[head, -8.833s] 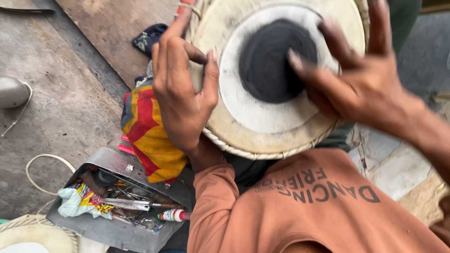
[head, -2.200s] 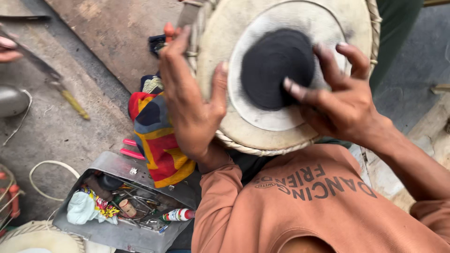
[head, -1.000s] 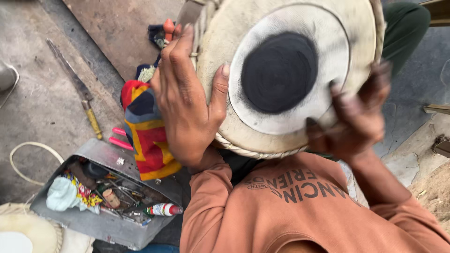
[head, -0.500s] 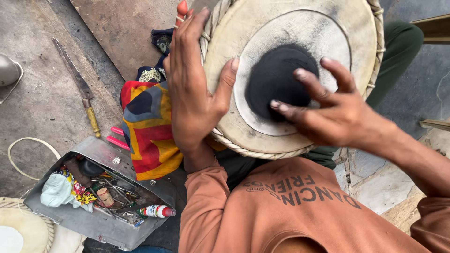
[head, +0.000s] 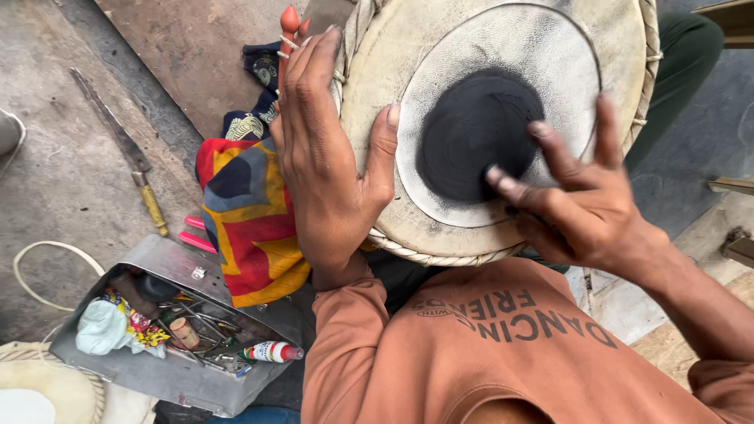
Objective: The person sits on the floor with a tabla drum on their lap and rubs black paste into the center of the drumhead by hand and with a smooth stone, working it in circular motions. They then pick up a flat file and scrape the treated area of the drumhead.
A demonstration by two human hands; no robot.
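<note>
On the person's lap, a drum (head: 503,133) sits tilted with its pale skin facing the camera and a black round patch (head: 477,133) near the middle of the skin. Left hand (head: 330,157) lies flat against the drum's left rim, fingers straight up, thumb pressed on the skin just left of the patch; it grips nothing, only braces. Right hand (head: 585,208) is spread open, fingers blurred, fingertips at the patch's lower right edge; cannot tell if they touch the skin. Half a second earlier the right hand's fingers lay further over the patch; now they have slid back toward its lower right edge and more of the black shows. Left hand has stayed put on the rim. The camera has shifted slightly, so the drum fills more of the top.

Floor at left: a multicoloured cloth (head: 247,220) just beside the left wrist, touching the drum's lower left side. Below it, an open metal box (head: 177,377) full of small tools, a small tube (head: 271,352) at its right edge. A long knife (head: 126,153) with a yellow handle lies near the floor's left side, well apart from the hands. A rope loop (head: 35,267) lies left of the box.
</note>
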